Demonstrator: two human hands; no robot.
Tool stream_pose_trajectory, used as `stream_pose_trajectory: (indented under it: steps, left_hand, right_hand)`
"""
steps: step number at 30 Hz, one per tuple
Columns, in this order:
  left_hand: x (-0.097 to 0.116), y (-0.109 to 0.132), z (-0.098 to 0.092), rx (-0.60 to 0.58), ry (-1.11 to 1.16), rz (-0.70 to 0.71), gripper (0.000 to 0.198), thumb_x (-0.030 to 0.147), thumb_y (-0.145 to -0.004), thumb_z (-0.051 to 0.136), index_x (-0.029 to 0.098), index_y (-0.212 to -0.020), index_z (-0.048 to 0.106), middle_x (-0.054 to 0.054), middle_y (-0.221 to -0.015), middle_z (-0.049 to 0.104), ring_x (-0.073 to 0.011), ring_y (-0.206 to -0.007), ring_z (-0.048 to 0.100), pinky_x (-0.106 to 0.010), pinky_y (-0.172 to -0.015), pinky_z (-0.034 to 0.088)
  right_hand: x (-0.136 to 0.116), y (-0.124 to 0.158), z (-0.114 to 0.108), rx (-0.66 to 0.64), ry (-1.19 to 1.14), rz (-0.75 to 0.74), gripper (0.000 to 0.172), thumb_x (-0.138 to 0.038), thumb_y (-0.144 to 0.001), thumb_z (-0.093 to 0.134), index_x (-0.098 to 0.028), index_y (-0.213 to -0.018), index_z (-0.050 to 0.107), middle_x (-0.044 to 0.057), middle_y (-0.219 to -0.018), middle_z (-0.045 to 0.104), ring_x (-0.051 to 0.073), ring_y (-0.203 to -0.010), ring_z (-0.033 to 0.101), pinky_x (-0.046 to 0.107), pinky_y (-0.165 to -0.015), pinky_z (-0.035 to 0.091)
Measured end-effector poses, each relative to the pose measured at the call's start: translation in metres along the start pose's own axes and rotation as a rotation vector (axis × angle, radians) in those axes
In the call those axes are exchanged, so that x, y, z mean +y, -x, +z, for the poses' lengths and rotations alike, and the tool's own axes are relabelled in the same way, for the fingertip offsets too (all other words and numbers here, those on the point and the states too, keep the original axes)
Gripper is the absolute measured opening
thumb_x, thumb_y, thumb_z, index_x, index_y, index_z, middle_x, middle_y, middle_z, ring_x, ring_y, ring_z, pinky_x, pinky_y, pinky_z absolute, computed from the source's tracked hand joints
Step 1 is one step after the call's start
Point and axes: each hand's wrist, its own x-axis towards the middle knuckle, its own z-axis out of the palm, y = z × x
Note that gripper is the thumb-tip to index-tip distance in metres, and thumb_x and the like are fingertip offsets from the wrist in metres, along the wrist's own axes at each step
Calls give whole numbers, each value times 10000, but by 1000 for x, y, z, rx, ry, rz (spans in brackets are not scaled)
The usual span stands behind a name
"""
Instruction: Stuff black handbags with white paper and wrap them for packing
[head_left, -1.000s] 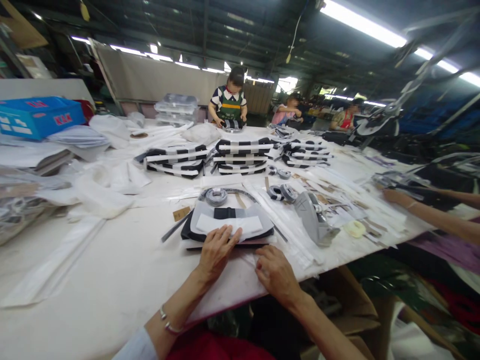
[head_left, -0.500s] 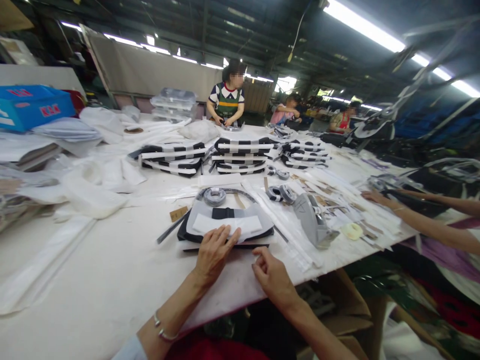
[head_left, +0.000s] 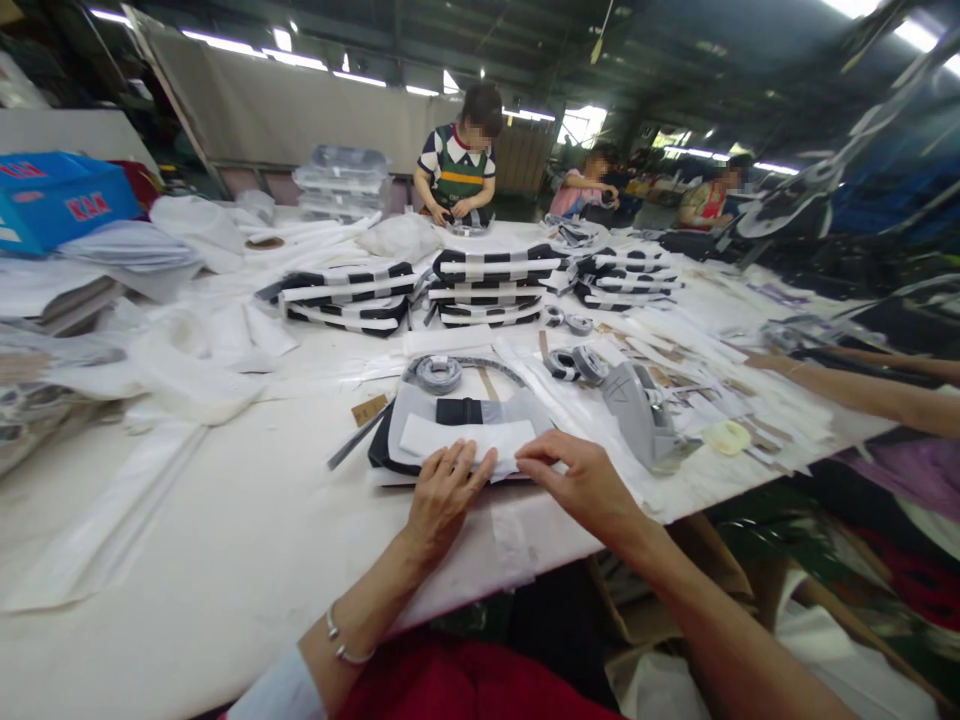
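Note:
A stack of grey and black fabric pieces (head_left: 420, 408) lies on the white table (head_left: 225, 530) in front of me, with a white sheet (head_left: 465, 438) on top. My left hand (head_left: 442, 495) rests flat on the near edge of that white sheet, fingers stretched out. My right hand (head_left: 581, 480) sits at the stack's right near corner, fingers curled and pinching the edge of the white sheet. A grey tape roll (head_left: 439, 373) lies just behind the stack.
Striped black-and-white bundles (head_left: 491, 285) are piled mid-table. A grey moulded piece (head_left: 645, 420) and more tape rolls (head_left: 576, 364) lie to the right. Another person's arms (head_left: 862, 385) reach in from the right. A person (head_left: 459, 170) stands at the far end. A blue box (head_left: 52, 195) sits far left.
My right hand has moved up from the table's near edge to the right corner of the stack and closed on the white sheet. My left hand has stayed on the sheet.

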Motion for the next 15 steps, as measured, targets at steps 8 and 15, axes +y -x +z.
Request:
stream_pose_trajectory:
  steps: [8,15]
  left_hand:
    - [2,-1,-10,-108,128,-40,532,129,-891,521,286,-1397,475,-92,-1359,582,-264,-1280,518,-424,-1042,395]
    - [7,-18,-36,-294,329,-211,448,327,-858,655,326,-1298,570,-89,-1377,558,-283,-1275,507,-484,-1067,391]
  right_hand:
    - [75,-25,37,-56,245,-412,100,-181,-864,674,-228,-921,741,39,-945,768,207,-948,707,384,-940,536]
    - [85,-10,40,38,175,-520,119,-230,-901,649,-221,-988,729,49,-983,764,202,-1012,694,387,-954,539]
